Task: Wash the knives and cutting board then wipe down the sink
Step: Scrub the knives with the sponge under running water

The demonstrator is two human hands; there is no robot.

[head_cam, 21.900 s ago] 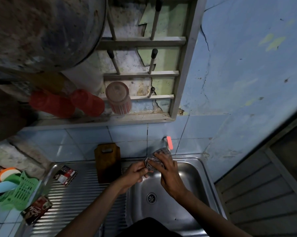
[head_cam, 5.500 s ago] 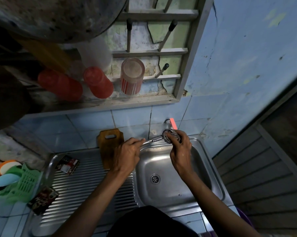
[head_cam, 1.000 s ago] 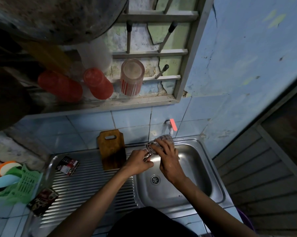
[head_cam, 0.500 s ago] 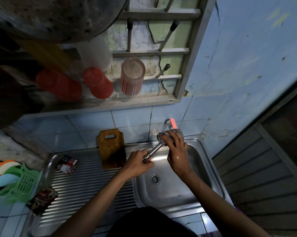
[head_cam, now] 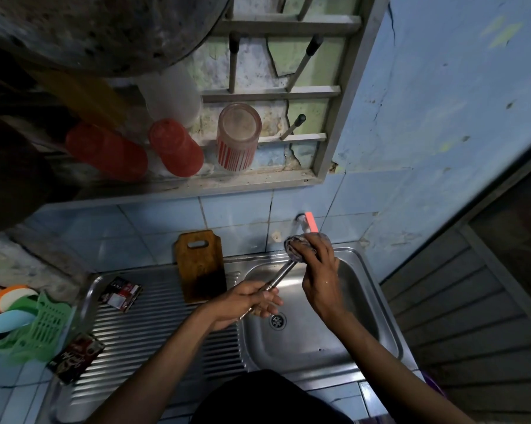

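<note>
over the sink basin (head_cam: 343, 341) we grip the metal handle of a knife (head_cam: 278, 278) in our left hand (head_cam: 249, 301), fingers curled round its near end; the knife slants up and away to the right, its far end buried in a grey scouring cloth (head_cam: 297, 247); our right hand (head_cam: 319, 280) clenches that cloth round the blade, just below the wall tap with its pink lever (head_cam: 311, 222); how much of the blade is wrapped we cannot tell; the wooden cutting board (head_cam: 201, 266) leans upright against the blue tiles at the far edge of the ribbed drainboard (head_cam: 154, 338), just left of the basin; two dark sachets lie on the drainboard, one far (head_cam: 120, 293) and one near the left edge (head_cam: 76, 359); a green plastic basket (head_cam: 41, 328) sits further left on the counter; on the wall rack (head_cam: 258, 179) above stand two red cups (head_cam: 175, 146) and a striped glass (head_cam: 238, 136), mouths down; the drain (head_cam: 278, 320) shows just below our left hand.
</note>
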